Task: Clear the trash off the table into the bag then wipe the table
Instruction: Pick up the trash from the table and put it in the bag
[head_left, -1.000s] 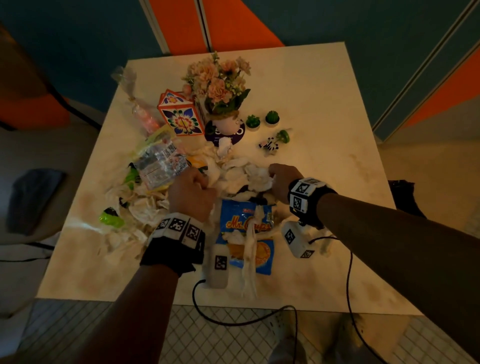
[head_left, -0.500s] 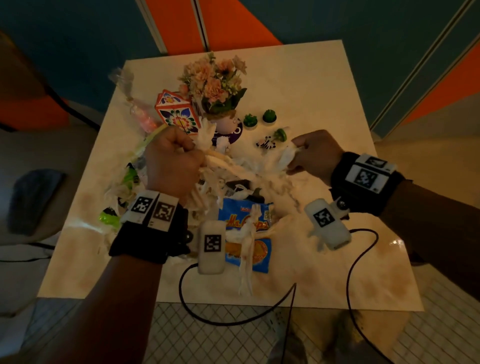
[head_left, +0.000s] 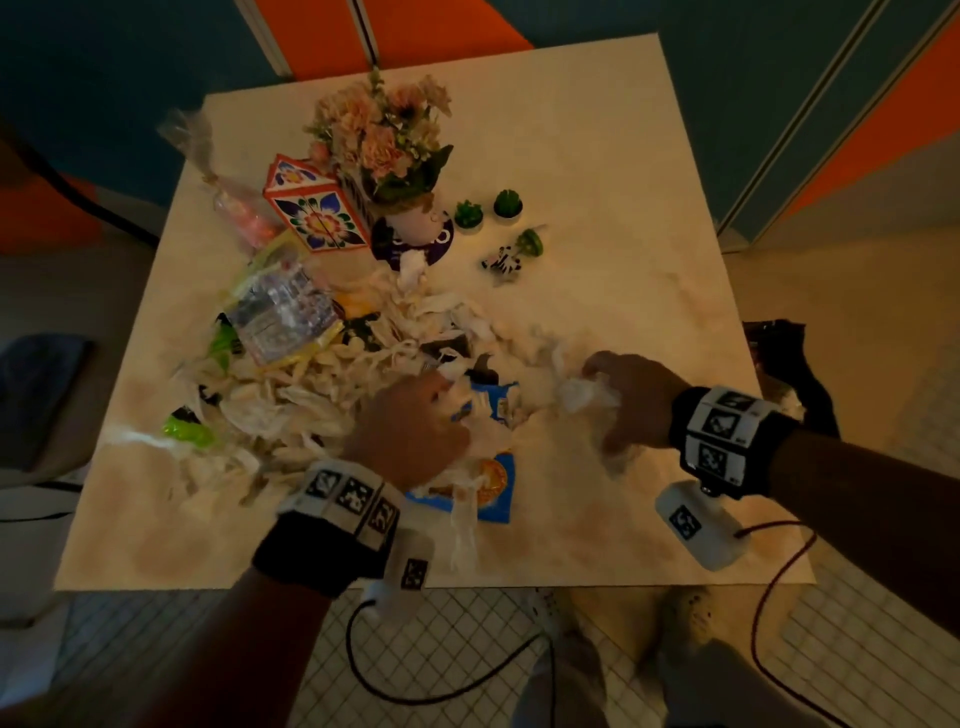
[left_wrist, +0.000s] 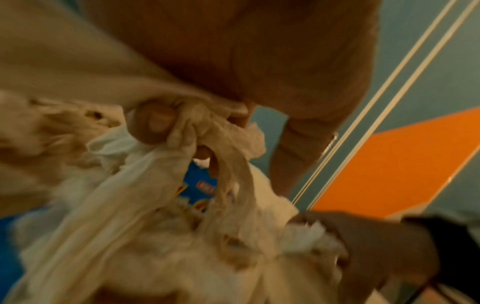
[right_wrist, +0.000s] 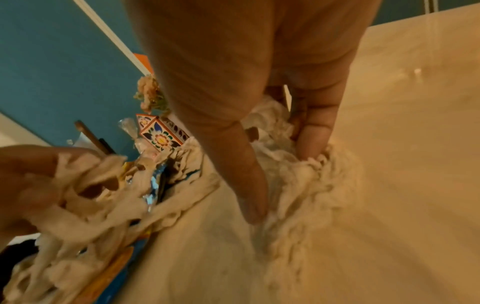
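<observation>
A thin white plastic bag lies crumpled over the table, tangled with trash: a blue snack packet, a clear wrapper and green scraps. My left hand is low over the packet; its thumb and fingers grip twisted strands of the bag. To its right, my right hand is down on the table, thumb and fingers curled into a bunched fold of the bag. The left hand also shows there, holding strands.
At the back stand a flower pot, a patterned box, two small cactus pots, a zebra figure and a clear bag of pink sweets. A dark object hangs off the table's right edge. Cables trail below the front edge.
Half a second ago both hands held the white plastic raised and stretched apart. They have come down toward the front; the right hand moved right and now presses into the bunched plastic.
</observation>
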